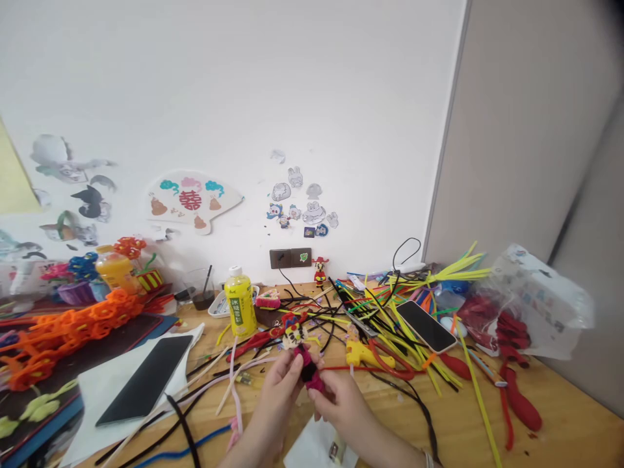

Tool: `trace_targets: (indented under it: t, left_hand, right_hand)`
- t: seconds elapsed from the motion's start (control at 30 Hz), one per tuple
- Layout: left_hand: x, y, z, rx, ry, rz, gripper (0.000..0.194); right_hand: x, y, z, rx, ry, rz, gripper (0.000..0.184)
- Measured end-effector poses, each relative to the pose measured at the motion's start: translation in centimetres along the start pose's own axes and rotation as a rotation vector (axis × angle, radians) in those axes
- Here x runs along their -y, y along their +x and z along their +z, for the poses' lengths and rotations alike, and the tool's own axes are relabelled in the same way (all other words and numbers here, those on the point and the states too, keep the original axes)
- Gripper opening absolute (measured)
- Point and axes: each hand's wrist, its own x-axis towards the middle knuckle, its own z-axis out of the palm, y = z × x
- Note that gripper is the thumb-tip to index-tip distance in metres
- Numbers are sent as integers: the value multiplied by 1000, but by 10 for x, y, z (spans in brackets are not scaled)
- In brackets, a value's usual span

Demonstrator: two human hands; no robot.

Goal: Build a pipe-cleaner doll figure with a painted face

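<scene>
My left hand (275,393) and my right hand (341,400) meet low in the middle of the view. Both pinch a small pipe-cleaner figure (305,364) with a magenta and black body and a painted doll head (293,336) on top. The left fingers grip its left side, the right fingers its lower right. Loose pink and white pipe cleaners (234,383) lie just left of my hands on the wooden table (560,422).
A yellow drink bottle (240,302) stands behind the hands. A heap of coloured pipe cleaners (390,312) and a phone (426,325) lie to the right, with red pieces (517,390) and a plastic bag (541,305). A dark tablet (146,380) and orange flowers (73,325) lie left.
</scene>
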Motion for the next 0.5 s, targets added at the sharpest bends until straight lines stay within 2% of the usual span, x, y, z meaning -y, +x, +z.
trace_targets:
  t: [0.1, 0.2, 0.3, 0.37, 0.5]
  left_hand:
    - [-5, 3, -2, -123, -71, -13, 31]
    - [-8, 10, -10, -214, -75, -14, 41]
    - [-8, 17, -17, -202, -5, -8, 40]
    - [-8, 19, -19, -221, -1, -5, 40]
    - [-12, 19, -21, -194, -5, 0, 34]
  right_hand:
    - [5, 0, -6, 25, -25, -13, 22]
    - [10, 5, -23, -96, -155, -46, 25]
    - [7, 14, -57, -323, -386, -45, 25]
    - [-1, 19, -85, -477, -562, 12, 25]
    - [-24, 23, -135, -618, -680, 104, 21]
